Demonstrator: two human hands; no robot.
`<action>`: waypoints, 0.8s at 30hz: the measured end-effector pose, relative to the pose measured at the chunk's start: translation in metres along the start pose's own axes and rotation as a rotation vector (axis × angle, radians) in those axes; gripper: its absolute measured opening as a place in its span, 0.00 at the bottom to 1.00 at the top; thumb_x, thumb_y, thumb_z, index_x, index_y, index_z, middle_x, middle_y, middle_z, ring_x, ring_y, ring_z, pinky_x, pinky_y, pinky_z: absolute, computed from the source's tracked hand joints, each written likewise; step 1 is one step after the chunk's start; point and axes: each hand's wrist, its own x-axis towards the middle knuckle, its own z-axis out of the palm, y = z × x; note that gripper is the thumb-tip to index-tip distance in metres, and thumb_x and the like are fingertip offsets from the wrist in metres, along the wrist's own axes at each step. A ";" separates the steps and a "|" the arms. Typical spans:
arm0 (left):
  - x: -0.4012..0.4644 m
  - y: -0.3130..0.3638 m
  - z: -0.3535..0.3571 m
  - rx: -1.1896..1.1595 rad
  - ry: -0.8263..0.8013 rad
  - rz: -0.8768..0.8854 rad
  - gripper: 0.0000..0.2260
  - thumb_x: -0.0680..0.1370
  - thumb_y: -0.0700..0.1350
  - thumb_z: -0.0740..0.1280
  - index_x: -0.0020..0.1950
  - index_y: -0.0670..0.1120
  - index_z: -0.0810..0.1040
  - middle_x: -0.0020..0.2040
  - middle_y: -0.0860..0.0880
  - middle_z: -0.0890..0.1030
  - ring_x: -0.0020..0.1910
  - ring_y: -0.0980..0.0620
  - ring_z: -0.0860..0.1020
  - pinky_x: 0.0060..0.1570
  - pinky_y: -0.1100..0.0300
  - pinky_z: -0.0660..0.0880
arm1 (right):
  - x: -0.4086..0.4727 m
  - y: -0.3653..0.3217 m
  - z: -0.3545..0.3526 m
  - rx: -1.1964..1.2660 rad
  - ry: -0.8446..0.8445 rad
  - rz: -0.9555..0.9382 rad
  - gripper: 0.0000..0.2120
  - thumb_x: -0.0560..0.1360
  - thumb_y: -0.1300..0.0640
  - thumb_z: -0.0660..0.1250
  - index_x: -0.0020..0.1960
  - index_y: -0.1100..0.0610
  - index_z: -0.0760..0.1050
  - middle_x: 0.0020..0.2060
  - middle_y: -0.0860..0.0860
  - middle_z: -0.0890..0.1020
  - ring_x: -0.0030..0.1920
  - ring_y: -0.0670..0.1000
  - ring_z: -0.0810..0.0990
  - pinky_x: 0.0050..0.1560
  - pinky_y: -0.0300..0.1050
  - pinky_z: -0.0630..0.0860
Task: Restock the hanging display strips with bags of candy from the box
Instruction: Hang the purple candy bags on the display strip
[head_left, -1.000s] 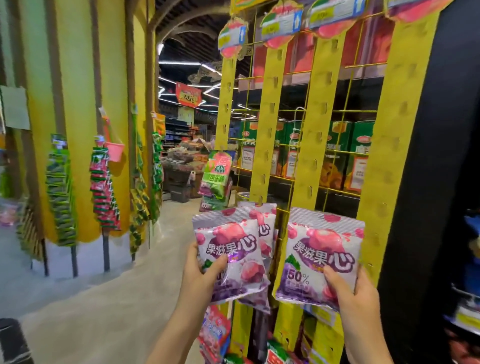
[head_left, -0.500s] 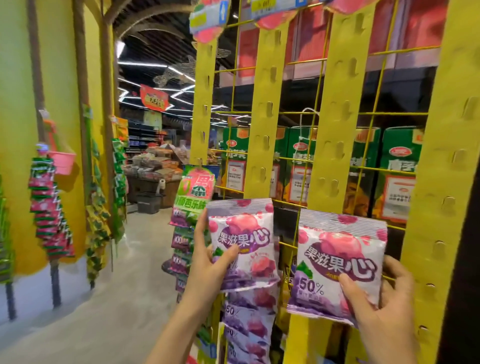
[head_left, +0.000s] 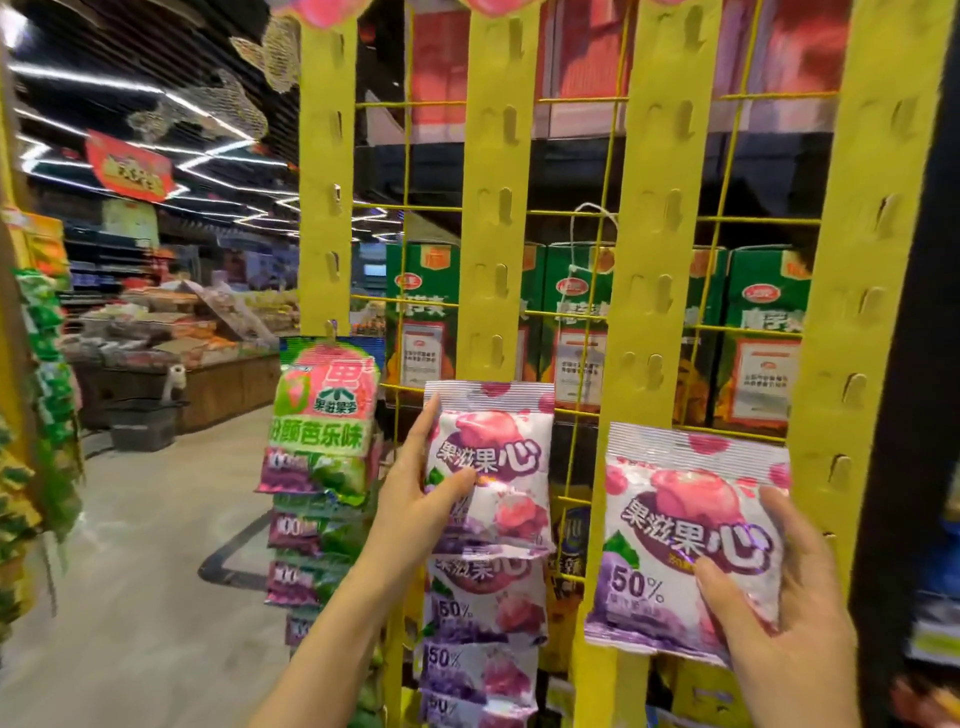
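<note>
My left hand (head_left: 415, 499) grips a pink-and-purple candy bag (head_left: 496, 462) and holds it flat against the second yellow hanging strip (head_left: 493, 218), above several matching bags (head_left: 483, 618) hanging lower on that strip. My right hand (head_left: 779, 613) holds a second identical candy bag (head_left: 685, 535) in front of the third yellow strip (head_left: 660, 234), whose hooks above it are bare. The leftmost strip (head_left: 324, 182) carries green-and-pink bags (head_left: 324, 415). No box is in view.
A fourth yellow strip (head_left: 872, 260) hangs at the right beside a dark pillar (head_left: 919, 364). Behind the strips is a yellow wire grid (head_left: 582, 213) with green cartons (head_left: 576, 291). An aisle floor (head_left: 145, 545) opens left, with produce stands (head_left: 171, 332) and snack strips (head_left: 47, 374).
The view has closed in on the strips and tilted up. My left hand has raised its bag higher against the second strip; my right hand keeps its bag before the third strip.
</note>
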 end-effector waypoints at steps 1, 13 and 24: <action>0.001 -0.001 -0.001 -0.005 -0.022 -0.008 0.30 0.77 0.39 0.65 0.70 0.65 0.57 0.63 0.73 0.60 0.64 0.73 0.59 0.60 0.68 0.61 | -0.003 -0.002 0.002 -0.009 0.006 -0.016 0.32 0.68 0.76 0.67 0.51 0.38 0.72 0.50 0.41 0.77 0.44 0.31 0.79 0.33 0.23 0.74; -0.010 -0.019 -0.007 -0.018 -0.111 -0.038 0.31 0.77 0.37 0.64 0.71 0.62 0.56 0.64 0.70 0.59 0.48 0.84 0.64 0.40 0.83 0.65 | -0.024 -0.007 0.014 -0.133 0.048 -0.007 0.29 0.71 0.69 0.68 0.52 0.33 0.69 0.54 0.37 0.74 0.54 0.44 0.77 0.40 0.31 0.79; -0.021 -0.016 -0.009 0.219 -0.031 0.060 0.27 0.77 0.44 0.66 0.72 0.56 0.59 0.60 0.61 0.63 0.59 0.64 0.65 0.57 0.68 0.62 | -0.033 -0.007 0.019 -0.233 0.052 0.010 0.28 0.72 0.67 0.67 0.59 0.38 0.66 0.49 0.30 0.72 0.52 0.40 0.76 0.37 0.32 0.80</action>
